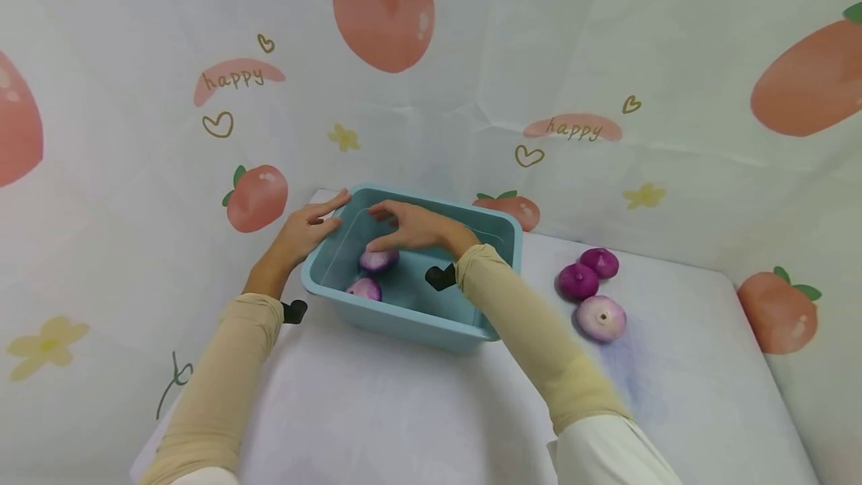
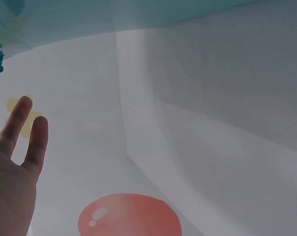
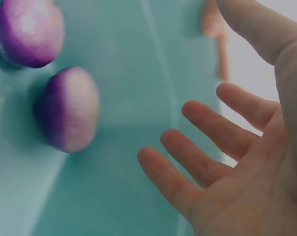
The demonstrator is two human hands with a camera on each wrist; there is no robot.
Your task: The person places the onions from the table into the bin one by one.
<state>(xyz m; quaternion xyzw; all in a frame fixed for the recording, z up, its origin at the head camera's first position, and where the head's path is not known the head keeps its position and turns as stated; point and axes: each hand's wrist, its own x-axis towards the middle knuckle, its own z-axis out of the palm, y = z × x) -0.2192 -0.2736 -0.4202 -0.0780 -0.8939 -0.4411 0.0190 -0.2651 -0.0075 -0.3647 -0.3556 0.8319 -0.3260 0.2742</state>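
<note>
A blue plastic bin (image 1: 431,320) stands on the table with two purple-and-white onions inside, one onion (image 1: 379,260) farther back and another onion (image 1: 365,290) by the front left wall. At the bin's left rim is my left hand (image 1: 306,230), its fingertips at the edge. The left wrist view shows some of that hand's fingers (image 2: 36,142) straight, below the bin's side. Over the inside of the bin, my right hand (image 1: 417,224) has its fingers spread and holds nothing. The right wrist view shows its palm apart from both onions (image 3: 72,109).
Right of the bin, three more onions lie close together on the table: two dark purple onions (image 1: 578,281) and one paler onion (image 1: 601,318). A printed cloth (image 1: 431,118) with fruit pictures hangs behind the white-covered table (image 1: 377,410).
</note>
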